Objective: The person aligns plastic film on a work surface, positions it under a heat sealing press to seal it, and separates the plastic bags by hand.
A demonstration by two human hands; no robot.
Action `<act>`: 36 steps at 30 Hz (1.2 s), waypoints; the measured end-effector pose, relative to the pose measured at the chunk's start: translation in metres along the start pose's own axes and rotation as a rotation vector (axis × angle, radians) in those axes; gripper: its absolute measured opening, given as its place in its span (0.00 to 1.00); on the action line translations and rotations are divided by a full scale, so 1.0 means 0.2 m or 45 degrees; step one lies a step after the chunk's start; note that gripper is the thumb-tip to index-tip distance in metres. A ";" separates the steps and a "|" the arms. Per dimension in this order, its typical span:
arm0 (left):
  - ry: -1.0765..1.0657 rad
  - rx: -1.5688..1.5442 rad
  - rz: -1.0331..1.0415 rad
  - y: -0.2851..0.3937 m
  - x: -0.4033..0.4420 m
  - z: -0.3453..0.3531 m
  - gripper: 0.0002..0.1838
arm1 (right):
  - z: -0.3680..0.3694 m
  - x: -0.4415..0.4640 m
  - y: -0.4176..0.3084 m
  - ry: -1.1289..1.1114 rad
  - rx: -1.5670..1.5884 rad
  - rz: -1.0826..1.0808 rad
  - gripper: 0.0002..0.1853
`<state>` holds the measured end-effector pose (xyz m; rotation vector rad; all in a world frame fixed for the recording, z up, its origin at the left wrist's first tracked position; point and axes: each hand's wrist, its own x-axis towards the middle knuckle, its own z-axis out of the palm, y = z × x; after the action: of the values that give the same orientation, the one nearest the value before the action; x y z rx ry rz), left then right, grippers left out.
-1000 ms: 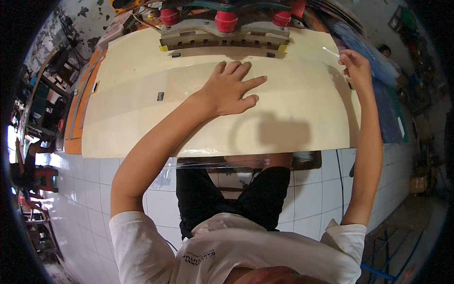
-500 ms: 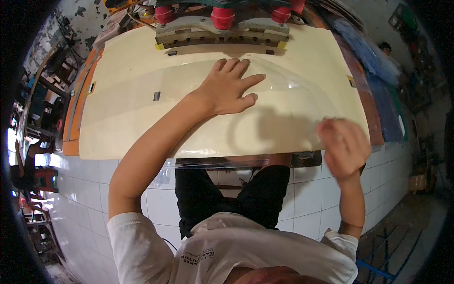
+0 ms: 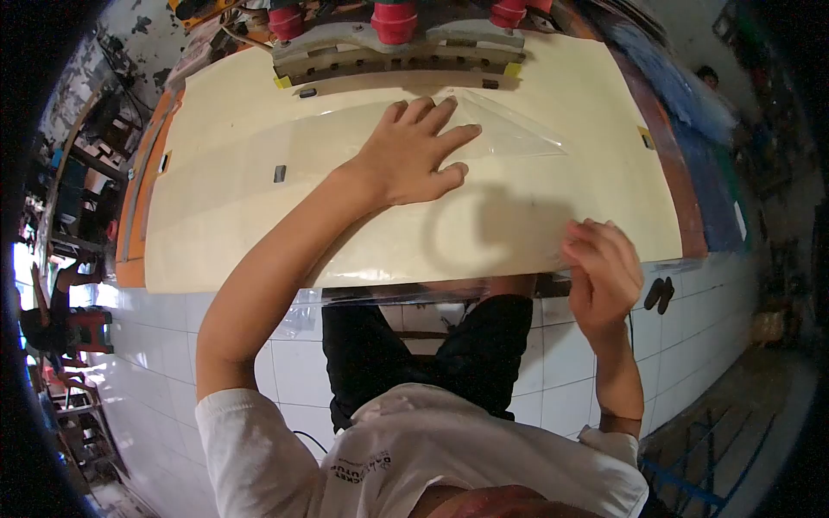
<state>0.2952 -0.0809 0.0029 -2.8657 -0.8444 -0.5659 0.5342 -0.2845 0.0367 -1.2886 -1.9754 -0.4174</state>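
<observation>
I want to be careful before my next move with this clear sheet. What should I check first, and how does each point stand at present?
1. Left hand flat on the clear sheet: ok, fingers spread.
2. Clear sheet smooth: not ok, it looks creased slantwise to the right of the left hand.
3. Right hand gripping the sheet: cannot tell; its fingers are curled near the front edge of the cream board.
4. Left fingers out from under the machine: ok, they lie in front of it.
5. Small dark block apart from the left hand: ok.
</observation>
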 end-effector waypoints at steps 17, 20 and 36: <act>-0.033 -0.008 -0.015 0.01 0.00 -0.01 0.33 | -0.15 0.27 0.09 0.244 -0.284 -0.240 0.10; -0.008 0.004 -0.018 0.01 0.00 0.01 0.33 | -0.12 0.09 -0.02 0.020 -0.489 -0.412 0.11; -0.080 0.063 -0.070 0.00 -0.01 0.03 0.32 | 0.26 -0.40 -0.09 0.126 -0.144 -0.056 0.12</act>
<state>0.2959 -0.0804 -0.0033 -2.8372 -0.9357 -0.4561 0.5170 -0.3121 -0.0537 -1.2704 -1.9237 -0.6105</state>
